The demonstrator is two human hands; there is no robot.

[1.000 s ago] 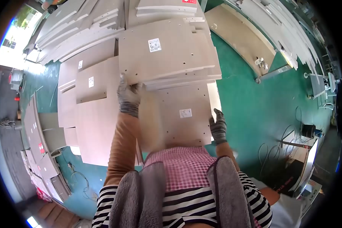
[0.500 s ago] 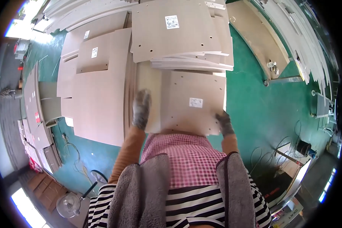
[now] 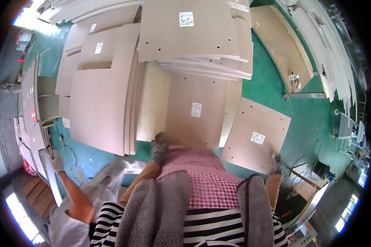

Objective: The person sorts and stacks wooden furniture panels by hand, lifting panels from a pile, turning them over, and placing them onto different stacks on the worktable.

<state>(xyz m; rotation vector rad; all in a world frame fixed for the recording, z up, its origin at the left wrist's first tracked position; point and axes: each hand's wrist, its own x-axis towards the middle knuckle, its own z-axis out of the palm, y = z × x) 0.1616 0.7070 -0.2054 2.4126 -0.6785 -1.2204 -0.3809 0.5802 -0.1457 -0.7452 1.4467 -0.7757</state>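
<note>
Right of the stack point(image 3: 197, 88), the right hand point(image 3: 275, 164) grips a panel point(image 3: 251, 126); shifting it seems underway, next needing steady support. Left hand point(image 3: 159, 149) at stack's near edge, finger spread unclear.

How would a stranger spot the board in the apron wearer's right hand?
Start at the stacked boards in the middle. Right of them, over green floor, is a squarish brown board. Unlike its neighbours, it sits askew, the gloved right hand near its lower right corner.

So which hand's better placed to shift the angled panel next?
Probably the right hand: it holds the angled panel near one corner, while the left hand is over by the middle panel.
</note>
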